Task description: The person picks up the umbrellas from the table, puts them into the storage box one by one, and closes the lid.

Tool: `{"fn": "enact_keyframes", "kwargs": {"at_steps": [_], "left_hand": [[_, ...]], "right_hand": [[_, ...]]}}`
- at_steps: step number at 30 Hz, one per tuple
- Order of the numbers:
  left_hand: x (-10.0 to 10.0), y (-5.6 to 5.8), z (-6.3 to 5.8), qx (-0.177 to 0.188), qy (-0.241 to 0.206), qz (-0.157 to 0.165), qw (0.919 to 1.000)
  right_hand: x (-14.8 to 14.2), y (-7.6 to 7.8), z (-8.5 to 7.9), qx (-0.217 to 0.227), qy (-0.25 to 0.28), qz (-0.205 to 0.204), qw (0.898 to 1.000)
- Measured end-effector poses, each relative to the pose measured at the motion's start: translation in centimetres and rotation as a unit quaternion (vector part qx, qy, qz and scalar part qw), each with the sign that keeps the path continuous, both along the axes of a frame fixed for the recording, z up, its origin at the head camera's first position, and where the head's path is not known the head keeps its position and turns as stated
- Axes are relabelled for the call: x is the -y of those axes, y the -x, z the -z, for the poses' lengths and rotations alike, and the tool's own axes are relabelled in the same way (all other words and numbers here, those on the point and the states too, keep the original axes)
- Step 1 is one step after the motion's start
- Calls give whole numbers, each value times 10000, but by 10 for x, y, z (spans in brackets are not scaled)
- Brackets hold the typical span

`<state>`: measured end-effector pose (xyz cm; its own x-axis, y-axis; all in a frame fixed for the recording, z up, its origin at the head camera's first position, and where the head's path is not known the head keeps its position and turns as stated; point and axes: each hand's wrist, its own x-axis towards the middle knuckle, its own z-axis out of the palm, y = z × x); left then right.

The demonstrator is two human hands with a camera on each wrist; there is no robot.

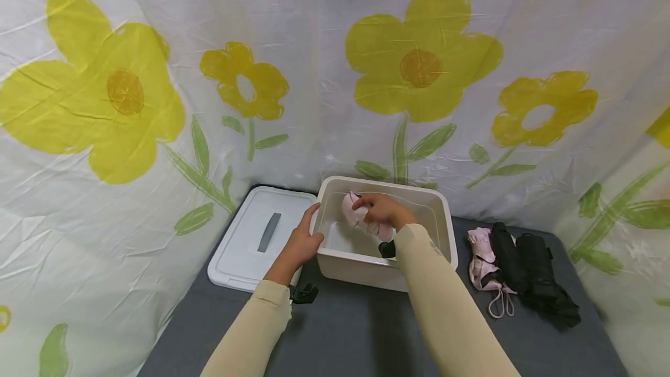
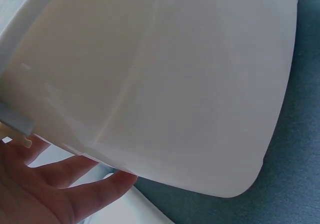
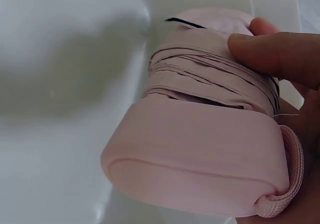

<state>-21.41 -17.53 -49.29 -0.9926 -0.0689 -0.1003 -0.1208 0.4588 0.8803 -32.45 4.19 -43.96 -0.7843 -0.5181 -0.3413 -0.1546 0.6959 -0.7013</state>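
Observation:
A compact pink folding umbrella (image 3: 195, 144), wrapped in its own fabric, is in my right hand (image 1: 384, 209). The thumb presses on its wrapped cloth, and a braided wrist cord (image 3: 292, 169) loops beside the handle. Both are inside the white storage box (image 1: 361, 272), the umbrella tilted over the box floor. At the box's front left corner, my left hand (image 1: 305, 241) holds the rim and side wall. In the left wrist view its fingers (image 2: 107, 189) reach along the wall's edge.
A white lid (image 1: 241, 237) with a grey handle lies left of the box. On the right, a pink folded umbrella (image 1: 481, 255) and two black ones, a slimmer one (image 1: 508, 258) and a thicker one (image 1: 539, 272), lie side by side on the dark grey table (image 1: 345, 330). A flowered curtain (image 1: 314, 74) hangs behind.

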Motion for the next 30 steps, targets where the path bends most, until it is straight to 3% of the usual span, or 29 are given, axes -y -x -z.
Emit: {"fn": "enact_keyframes", "kwargs": {"at_steps": [6,19,30], "left_hand": [[1,2,1,-61,75,-59,9999],[-1,-2,0,-116,65,-89,9999],[-2,1,1,-108,56,-116,9999]], "right_hand": [[8,2,3,138,-197,-244,9994],[18,7,16,820,-154,-99,9965],[27,7,25,728,-370,-132,9966]]}}
